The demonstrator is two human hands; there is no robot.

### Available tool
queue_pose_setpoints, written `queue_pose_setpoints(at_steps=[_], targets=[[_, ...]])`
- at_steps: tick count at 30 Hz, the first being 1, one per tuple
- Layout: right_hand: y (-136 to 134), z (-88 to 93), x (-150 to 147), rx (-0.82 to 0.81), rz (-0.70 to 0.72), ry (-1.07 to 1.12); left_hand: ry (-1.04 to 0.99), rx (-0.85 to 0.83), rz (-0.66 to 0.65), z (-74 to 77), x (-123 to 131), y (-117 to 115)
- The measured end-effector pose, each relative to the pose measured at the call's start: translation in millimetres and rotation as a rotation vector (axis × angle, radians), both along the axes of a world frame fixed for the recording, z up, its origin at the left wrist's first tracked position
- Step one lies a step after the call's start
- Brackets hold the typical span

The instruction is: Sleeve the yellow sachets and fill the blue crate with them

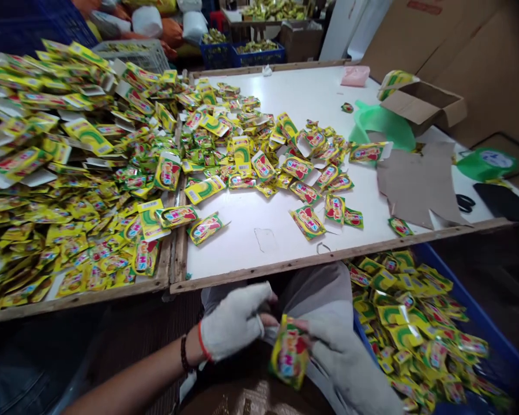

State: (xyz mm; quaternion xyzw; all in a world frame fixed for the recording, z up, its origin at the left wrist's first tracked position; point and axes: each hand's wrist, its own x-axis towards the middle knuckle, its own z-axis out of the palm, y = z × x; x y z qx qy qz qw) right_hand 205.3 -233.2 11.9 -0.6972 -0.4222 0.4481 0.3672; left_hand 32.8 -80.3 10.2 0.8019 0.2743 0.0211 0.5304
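Note:
My right hand (343, 360), in a pale glove with bare fingertips, grips a small yellow and green printed carton (289, 353) by its side, above my lap. The carton is upright and slightly blurred. Close to its top left is my left hand (237, 320), also in a white glove; its thumb and fingers are apart and I see nothing between them. Beyond my hands, similar printed cartons (308, 222) lie on the white tabletop (237, 253), some with flaps open. Small green packets (199, 141) lie among them.
A large heap of cartons (86, 135) covers the left table. At my right, a blue crate (497, 328) holds many more. Flattened cardboard (419, 181), a green bowl-like container (384, 124), an open cardboard box (424, 104) and black-handled scissors (465, 203) lie at the right.

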Motion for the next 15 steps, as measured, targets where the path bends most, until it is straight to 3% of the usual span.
queue_pose_setpoints(at_steps=[3, 6, 10, 15], targets=[[-14, 15.8, 48, 0.053, -0.01, -0.451, 0.082, 0.507, 0.165, 8.6, -1, 56], [-26, 25.9, 84, 0.126, -0.092, -0.785, 0.399, 0.85, 0.215, 8.6, -4, 108], [-11, 23.5, 70, 0.202, -0.099, -0.772, 0.683, 0.965, 0.226, 0.9, 0, 138], [35, 3.6, 15, 0.305, -0.092, -0.445, 0.594, 0.883, 0.291, -3.7, 10, 127]])
